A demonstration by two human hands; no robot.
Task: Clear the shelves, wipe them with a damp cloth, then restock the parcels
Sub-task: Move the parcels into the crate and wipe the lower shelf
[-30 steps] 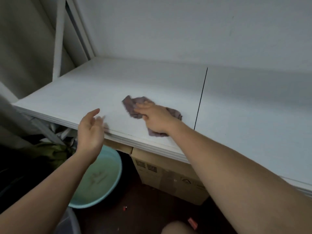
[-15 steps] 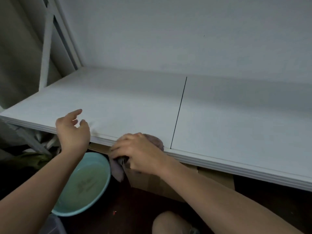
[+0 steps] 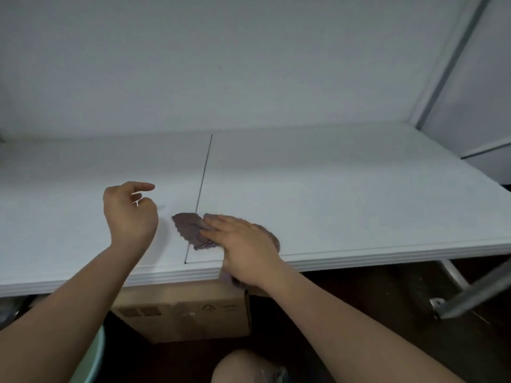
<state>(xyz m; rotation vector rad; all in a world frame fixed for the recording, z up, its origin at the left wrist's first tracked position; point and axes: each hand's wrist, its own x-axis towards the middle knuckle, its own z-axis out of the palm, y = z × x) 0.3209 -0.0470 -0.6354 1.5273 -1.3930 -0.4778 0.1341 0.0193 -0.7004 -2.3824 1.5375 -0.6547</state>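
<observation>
A white shelf [image 3: 331, 194] fills the view, split by a thin dark seam [image 3: 203, 186]. A purple-grey cloth [image 3: 190, 229] lies on the shelf across the seam's near end. The right hand [image 3: 246, 250] presses flat on the cloth just right of the seam, fingers straight; a cloth end seems to hang over the edge. The left hand [image 3: 130, 214] hovers left of the seam, fingers loosely curled, holding nothing. A cardboard box [image 3: 188, 310] sits beneath the seam.

nothing legible is showing here. the cardboard box [image 3: 190, 313] under the white shelf [image 3: 331, 194] is carrying a small triangle mark, a faint sign beside it, and a dark printed patch, all too blurred for reading.
</observation>
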